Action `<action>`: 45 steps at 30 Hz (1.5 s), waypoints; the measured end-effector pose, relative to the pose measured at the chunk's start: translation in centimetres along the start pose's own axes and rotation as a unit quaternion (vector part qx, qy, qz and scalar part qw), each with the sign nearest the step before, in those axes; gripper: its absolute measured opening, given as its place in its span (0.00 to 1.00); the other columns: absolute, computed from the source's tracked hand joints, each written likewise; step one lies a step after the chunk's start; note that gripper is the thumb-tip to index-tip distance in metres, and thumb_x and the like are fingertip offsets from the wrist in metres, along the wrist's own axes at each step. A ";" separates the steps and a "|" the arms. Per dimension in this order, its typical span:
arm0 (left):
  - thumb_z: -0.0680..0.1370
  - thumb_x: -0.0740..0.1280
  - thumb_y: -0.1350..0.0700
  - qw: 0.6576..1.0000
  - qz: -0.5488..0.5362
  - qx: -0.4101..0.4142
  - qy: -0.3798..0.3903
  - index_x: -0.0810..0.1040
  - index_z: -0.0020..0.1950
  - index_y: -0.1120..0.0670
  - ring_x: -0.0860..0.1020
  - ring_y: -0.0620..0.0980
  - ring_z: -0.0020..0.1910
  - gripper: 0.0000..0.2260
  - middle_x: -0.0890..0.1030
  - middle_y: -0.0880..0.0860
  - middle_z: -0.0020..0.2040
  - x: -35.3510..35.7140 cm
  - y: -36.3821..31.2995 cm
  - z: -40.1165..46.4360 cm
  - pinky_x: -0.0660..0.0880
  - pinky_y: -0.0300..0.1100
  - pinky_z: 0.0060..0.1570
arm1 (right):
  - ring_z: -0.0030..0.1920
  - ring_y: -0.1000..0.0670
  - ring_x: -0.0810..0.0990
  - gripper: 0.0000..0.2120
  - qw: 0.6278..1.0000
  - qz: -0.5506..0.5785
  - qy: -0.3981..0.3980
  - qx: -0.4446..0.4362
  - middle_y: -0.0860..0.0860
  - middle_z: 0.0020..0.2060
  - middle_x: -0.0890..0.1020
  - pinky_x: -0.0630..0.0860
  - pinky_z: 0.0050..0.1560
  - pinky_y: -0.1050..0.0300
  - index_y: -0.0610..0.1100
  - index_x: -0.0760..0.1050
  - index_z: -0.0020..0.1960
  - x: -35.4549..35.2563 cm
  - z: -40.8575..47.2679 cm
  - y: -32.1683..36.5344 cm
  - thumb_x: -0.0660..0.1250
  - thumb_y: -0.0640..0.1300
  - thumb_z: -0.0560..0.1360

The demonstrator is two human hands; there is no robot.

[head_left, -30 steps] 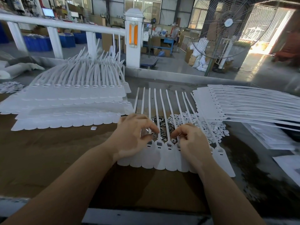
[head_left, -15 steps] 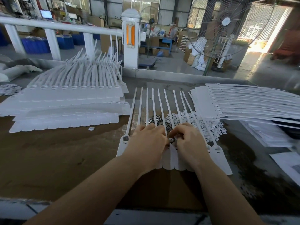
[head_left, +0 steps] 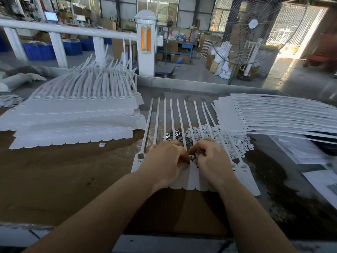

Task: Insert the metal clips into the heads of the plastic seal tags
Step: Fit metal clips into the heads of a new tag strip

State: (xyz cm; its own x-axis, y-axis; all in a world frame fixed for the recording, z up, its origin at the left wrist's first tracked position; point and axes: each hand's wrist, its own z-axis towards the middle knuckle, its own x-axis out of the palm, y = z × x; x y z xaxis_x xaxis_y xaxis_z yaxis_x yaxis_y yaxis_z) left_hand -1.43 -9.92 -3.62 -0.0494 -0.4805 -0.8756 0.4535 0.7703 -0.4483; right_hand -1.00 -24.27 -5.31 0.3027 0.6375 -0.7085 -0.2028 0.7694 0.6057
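Observation:
A joined strip of white plastic seal tags (head_left: 191, 178) lies flat before me, tails pointing away. Its leftmost head (head_left: 140, 156) shows an empty slot. My left hand (head_left: 165, 164) rests curled on the strip's heads, and my right hand (head_left: 212, 161) sits curled beside it. Between their fingertips a small metal clip (head_left: 192, 157) is pinched over one tag head. Behind the hands lies a pile of loose metal clips (head_left: 176, 135) under the tails. The heads beneath my hands are hidden.
Tall stacks of white tag strips (head_left: 73, 121) fill the left of the brown table. Another stack of strips (head_left: 273, 115) fans out at the right. White small parts (head_left: 235, 143) lie heaped right of the clips. Paper sheets (head_left: 319, 181) sit at the far right.
My left hand has slid right along the strip, uncovering the leftmost tag head. Both hands have closed together over one head in the middle.

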 end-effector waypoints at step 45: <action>0.75 0.67 0.65 0.941 -0.298 -0.033 -0.159 0.69 0.44 0.44 0.75 0.36 0.34 0.15 0.79 0.47 0.37 0.3 0.8 -0.7 0.70 0.25 0.36 | 0.44 0.53 0.76 0.09 0.996 0.073 -0.030 -0.030 0.52 0.39 0.79 0.70 0.45 0.65 0.43 0.80 0.41 -0.2 -0.4 0.7 0.65 0.31 0.70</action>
State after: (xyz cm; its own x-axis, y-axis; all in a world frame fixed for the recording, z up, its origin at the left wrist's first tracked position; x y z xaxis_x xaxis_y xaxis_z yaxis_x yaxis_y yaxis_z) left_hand -1.67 -9.20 -4.38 -0.0048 -0.9286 -0.3712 0.3732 0.3427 -0.8621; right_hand -1.61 -23.89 -4.87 0.3206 0.7405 -0.5907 -0.3035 0.6710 0.6765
